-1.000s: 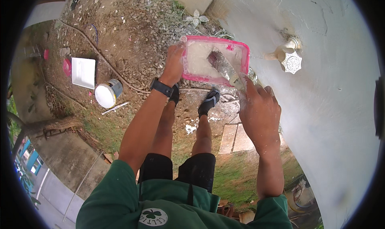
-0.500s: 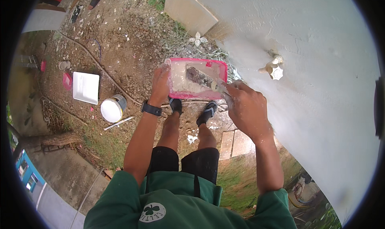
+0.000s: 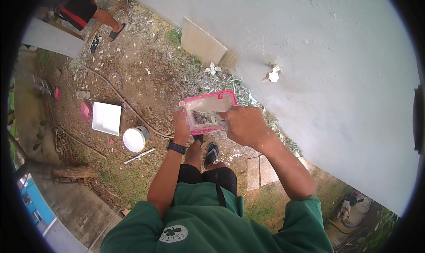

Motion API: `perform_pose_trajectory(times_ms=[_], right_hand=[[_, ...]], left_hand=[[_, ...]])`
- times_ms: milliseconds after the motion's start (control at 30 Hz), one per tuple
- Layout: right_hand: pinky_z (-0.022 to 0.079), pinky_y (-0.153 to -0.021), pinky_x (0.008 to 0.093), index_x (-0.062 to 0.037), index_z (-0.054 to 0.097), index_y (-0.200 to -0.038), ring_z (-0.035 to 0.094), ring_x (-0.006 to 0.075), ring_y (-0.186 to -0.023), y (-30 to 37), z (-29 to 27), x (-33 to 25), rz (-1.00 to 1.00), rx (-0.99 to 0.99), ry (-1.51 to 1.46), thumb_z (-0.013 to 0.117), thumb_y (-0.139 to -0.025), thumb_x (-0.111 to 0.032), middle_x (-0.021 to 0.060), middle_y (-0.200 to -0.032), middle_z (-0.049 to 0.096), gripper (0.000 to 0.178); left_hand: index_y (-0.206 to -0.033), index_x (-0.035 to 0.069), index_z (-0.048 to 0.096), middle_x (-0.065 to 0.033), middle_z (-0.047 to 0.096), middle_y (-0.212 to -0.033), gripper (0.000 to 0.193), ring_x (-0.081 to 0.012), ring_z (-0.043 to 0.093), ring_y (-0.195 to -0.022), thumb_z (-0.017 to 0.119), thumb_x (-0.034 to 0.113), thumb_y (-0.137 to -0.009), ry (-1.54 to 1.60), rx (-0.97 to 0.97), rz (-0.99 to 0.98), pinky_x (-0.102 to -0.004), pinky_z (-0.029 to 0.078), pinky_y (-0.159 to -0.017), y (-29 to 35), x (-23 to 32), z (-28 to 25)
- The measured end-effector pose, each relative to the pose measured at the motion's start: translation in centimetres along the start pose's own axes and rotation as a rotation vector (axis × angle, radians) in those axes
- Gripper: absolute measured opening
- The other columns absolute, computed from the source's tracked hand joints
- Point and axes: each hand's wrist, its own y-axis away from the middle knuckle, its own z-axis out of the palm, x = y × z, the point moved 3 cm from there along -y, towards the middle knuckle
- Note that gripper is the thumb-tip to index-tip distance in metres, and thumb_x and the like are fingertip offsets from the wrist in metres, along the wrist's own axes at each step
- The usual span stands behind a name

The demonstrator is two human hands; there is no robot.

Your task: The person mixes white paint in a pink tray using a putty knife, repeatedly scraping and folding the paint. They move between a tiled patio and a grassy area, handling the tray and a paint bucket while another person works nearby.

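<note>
My left hand, with a dark watch on its wrist, is closed on the left side of a pink-rimmed rectangular tub. Off-white paste coats the tub's inside. A putty knife with a stained, speckled blade is gripped in my right hand. Its blade lies inside the tub, over the paste, near the side closest to me. My right fingers wrap the handle and hide most of it. Whitish smears cover the fingers of both hands.
A pale wall with a tap rises on the right. Left on the ground are a white tray, a bucket and a hose. A board leans on the wall. Another person's leg shows at far left.
The tub has shifted down and slightly left in view, its right end tilting upward. My right hand and the putty knife have moved left. More of the other person shows.
</note>
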Motion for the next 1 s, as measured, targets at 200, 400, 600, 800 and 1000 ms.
perform_pose_trajectory(times_ms=[200, 400, 600, 800, 1000], right_hand=[[0.058, -0.083, 0.0498, -0.0156, 0.076, -0.115, 0.075, 0.0372, -0.096, 6.5, -0.6, -1.6, 0.031, -0.067, 0.078, 0.069, -0.086, -0.018, 0.0158, -0.099, 0.076, 0.03], [0.058, -0.083, 0.0498, -0.0128, 0.076, -0.108, 0.075, 0.0367, -0.095, 11.8, 2.9, -7.6, -0.037, 0.005, 0.148, 0.071, -0.085, -0.027, 0.0165, -0.098, 0.076, 0.028], [0.057, -0.085, 0.0515, -0.0121, 0.076, -0.106, 0.075, 0.038, -0.095, 15.4, 2.4, -10.9, -0.005, 0.066, 0.197, 0.072, -0.082, -0.03, 0.017, -0.096, 0.076, 0.03], [0.057, -0.085, 0.0511, -0.012, 0.076, -0.107, 0.074, 0.0387, -0.097, 15.8, 4.1, -18.0, -0.038, 0.048, 0.131, 0.07, -0.083, -0.032, 0.0176, -0.1, 0.076, 0.032], [0.057, -0.084, 0.0522, -0.0223, 0.081, -0.109, 0.074, 0.0377, -0.096, 17.2, 3.2, -23.5, 0.088, 0.091, 0.245, 0.066, -0.083, -0.027, 0.0174, -0.096, 0.077, 0.031]], left_hand=[[-0.134, -0.007, 0.057, -0.0153, 0.057, -0.127, 0.042, -0.022, 0.057, -0.114, 0.048, 0.027, -0.111, 0.097, 0.025, 0.029, -0.038, 0.046, -0.101, 5.9, 0.9, -1.2], [-0.123, -0.007, 0.061, -0.0115, 0.064, -0.116, 0.039, -0.0178, 0.059, -0.101, 0.05, 0.028, -0.11, 0.261, 0.065, 0.027, -0.0363, 0.049, -0.089, 14.3, 2.6, -2.5], [-0.121, -0.006, 0.064, -0.0132, 0.067, -0.117, 0.034, -0.023, 0.065, -0.106, 0.046, 0.021, -0.108, 0.49, 0.13, -0.005, -0.0374, 0.052, -0.095, 18.5, 1.7, -5.8], [-0.119, -0.005, 0.064, -0.0112, 0.068, -0.113, 0.032, -0.0214, 0.066, -0.1, 0.047, 0.019, -0.106, 0.5, 0.065, 0.006, -0.038, 0.052, -0.091, 22.2, 2.5, -11.0], [-0.104, -0.003, 0.068, -0.0044, 0.068, -0.095, 0.049, -0.0139, 0.06, -0.089, 0.049, 0.042, -0.111, 0.371, 0.115, 0.085, -0.0348, 0.05, -0.082, 26.2, 6.0, -18.9]])
